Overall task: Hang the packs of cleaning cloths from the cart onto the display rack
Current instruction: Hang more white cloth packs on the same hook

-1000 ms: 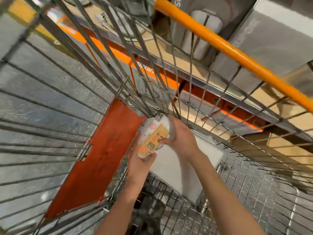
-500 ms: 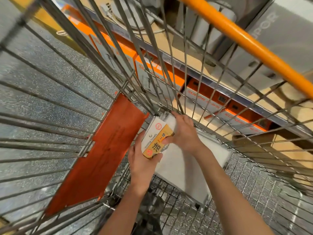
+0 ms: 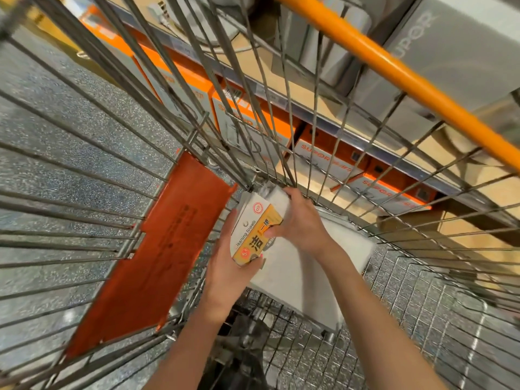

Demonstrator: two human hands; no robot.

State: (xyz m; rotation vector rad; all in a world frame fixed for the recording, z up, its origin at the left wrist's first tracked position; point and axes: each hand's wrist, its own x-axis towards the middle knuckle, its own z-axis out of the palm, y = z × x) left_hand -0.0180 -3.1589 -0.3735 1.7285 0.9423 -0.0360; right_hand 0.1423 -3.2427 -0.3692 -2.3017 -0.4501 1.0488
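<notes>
Cleaning cloths pack (image 3: 257, 230) sits low inside the cart (image 3: 422, 319), our left hand (image 3: 228, 273) cupping its bottom, right hand (image 3: 299, 220) pinching its top. We should lift it straight up, clear of the wires, keeping the hang end uppermost.

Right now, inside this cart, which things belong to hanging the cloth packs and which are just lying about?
Job:
- pack of cleaning towels, held by left hand and right hand
- wire cart that holds them

Lying about:
- white board under the packs
- orange flap in the cart
- orange boxes on the shelf
</notes>
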